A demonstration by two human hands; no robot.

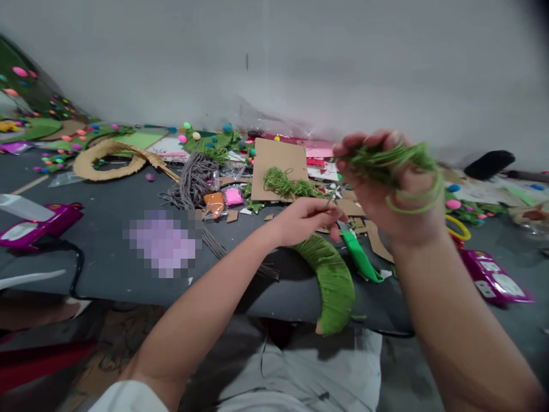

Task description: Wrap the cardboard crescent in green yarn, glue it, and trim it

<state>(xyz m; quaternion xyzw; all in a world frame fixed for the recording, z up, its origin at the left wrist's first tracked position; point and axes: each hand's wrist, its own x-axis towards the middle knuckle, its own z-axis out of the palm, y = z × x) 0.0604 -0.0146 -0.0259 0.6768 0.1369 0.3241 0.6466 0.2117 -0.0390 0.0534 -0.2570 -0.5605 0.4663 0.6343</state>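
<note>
The left hand (306, 220) is reaching in from the lower left, forearm slanting up across the table (107, 252) edge, palm turned down, with the fingers (330, 220) pinching together just above the yarn-wrapped arch (332, 280). What they are pinching is too thin to make out; it may be a single strand running up toward the right hand. The arch, a curved cardboard piece covered in green yarn, is lying at the near edge of the table, its lower end hanging past the edge and its upper end hidden under the left hand.

The right hand (386, 183) is raised higher, to the right of the arch and closer to the camera, its forearm filling the lower right corner. Its fingers are curling closed around a bundle of green yarn (398, 157), with loops wrapping over the knuckles and one loop hanging round the heel of the hand. The bundle is blurred.

Just right of the arch a green comb-like tool (360, 257) is lying on the table, partly covered by the right wrist. Beyond the arch a loose pile of green yarn (285, 184) is resting on a cardboard sheet (278, 157). Far left of the arch, a cardboard ring (107, 160) is lying near the wall.
</note>
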